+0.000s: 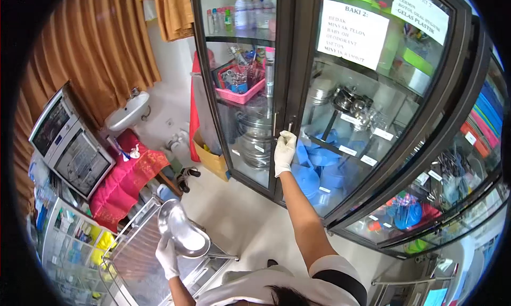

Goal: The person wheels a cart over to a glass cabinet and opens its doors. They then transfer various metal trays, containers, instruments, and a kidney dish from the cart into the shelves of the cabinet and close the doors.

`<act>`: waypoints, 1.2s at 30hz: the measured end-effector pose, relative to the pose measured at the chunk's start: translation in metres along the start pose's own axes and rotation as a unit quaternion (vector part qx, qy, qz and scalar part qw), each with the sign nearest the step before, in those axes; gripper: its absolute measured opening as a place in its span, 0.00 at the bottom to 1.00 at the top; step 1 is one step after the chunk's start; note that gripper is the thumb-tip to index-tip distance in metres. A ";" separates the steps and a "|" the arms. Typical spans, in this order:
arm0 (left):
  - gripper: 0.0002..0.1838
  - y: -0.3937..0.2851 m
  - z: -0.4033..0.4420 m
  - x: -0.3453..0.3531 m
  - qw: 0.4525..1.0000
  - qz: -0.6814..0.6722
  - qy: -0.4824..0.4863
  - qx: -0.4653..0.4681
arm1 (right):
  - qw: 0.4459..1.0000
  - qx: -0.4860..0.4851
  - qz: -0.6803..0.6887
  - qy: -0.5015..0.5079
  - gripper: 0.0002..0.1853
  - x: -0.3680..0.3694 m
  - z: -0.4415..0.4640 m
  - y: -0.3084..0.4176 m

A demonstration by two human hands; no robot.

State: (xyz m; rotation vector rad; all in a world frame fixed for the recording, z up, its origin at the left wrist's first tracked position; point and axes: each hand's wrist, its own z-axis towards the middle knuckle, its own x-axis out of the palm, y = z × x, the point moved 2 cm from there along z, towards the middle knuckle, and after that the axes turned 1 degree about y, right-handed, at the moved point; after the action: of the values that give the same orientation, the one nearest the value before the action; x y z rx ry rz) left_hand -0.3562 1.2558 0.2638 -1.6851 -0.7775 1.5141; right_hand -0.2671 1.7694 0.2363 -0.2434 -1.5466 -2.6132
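Note:
My left hand, in a white glove, grips a shiny metal kidney dish by its near edge. The dish is held tilted over a steel trolley, its hollow side facing up. My right hand, also gloved, reaches forward to the dark-framed glass cabinet. Its fingers are curled at the lower end of a door handle, where the two doors meet. Both doors look closed. The fingertips are partly hidden by the hand.
Behind the glass stand blue plastic ware, stacked metal containers and a pink basket. Another glass cabinet is at the right. Left are a table with a pink cloth, a sink and a cardboard box.

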 end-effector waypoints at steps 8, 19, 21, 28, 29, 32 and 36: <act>0.17 0.024 0.017 0.037 0.994 -0.076 0.070 0.043 | 0.988 -0.056 -0.049 -0.133 0.10 -0.007 0.000 0.028; 0.18 0.037 0.039 0.014 0.985 -0.129 0.111 0.041 | 0.990 0.006 -0.062 -0.125 0.11 0.001 0.022 0.024; 0.18 0.040 0.041 0.007 0.983 -0.138 0.116 0.035 | 0.992 0.025 -0.060 -0.112 0.10 0.001 0.020 0.027; 0.18 0.069 0.048 -0.003 0.978 -0.172 0.117 0.032 | 0.997 0.010 -0.008 -0.081 0.09 -0.006 0.020 0.033; 0.18 0.069 0.048 -0.003 0.977 -0.174 0.118 0.029 | 0.997 0.009 -0.011 -0.078 0.09 -0.009 0.016 0.036; 0.17 0.061 0.049 0.002 0.971 -0.175 0.161 0.001 | 0.996 0.053 -0.015 -0.067 0.11 -0.020 -0.001 0.048; 0.16 0.081 0.067 0.029 0.969 -0.149 0.191 0.058 | 0.996 0.056 -0.015 -0.074 0.15 -0.037 -0.040 0.069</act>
State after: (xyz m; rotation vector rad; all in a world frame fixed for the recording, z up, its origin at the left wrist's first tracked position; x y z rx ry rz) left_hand -0.4221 1.2430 0.1774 -1.6206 -0.6836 0.9722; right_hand -0.2229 1.7010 0.2703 -0.4167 -1.7514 -2.5717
